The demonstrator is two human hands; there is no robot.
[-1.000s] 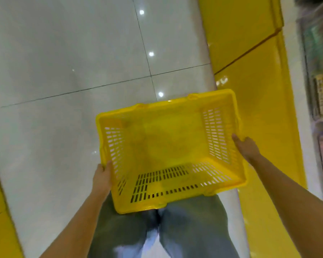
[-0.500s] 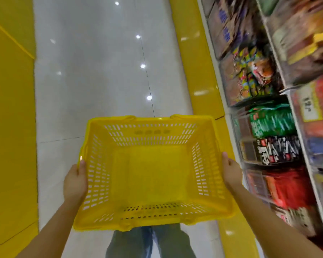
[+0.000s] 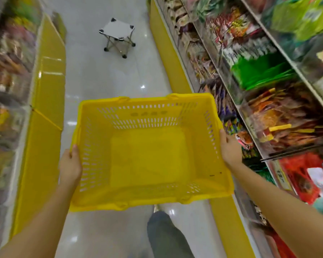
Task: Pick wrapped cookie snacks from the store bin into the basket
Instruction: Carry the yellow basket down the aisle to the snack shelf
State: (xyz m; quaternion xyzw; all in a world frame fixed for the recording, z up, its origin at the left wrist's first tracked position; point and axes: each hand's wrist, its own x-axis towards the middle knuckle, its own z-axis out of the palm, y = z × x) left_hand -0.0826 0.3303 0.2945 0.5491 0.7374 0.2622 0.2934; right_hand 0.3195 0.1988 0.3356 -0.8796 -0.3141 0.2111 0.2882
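Gripped by its side rims, the yellow basket (image 3: 147, 100) hangs between left hand (image 3: 70, 164) and right hand (image 3: 230, 150) — wrapped snacks (image 3: 287, 118), blurred, fill shelf bins (image 3: 247, 112) just right of it; a folding stool (image 3: 117, 33) stands beyond.

The basket (image 3: 147, 155) fills mid-frame, its mouth open from above. Above it the floor (image 3: 108, 77) runs free up the middle to a stool (image 3: 117, 32) at upper centre. The packed right shelves (image 3: 268, 108) stand just beside the basket's rim. The left shelves (image 3: 7, 81) and their yellow plinth (image 3: 45, 127) stand farther off.
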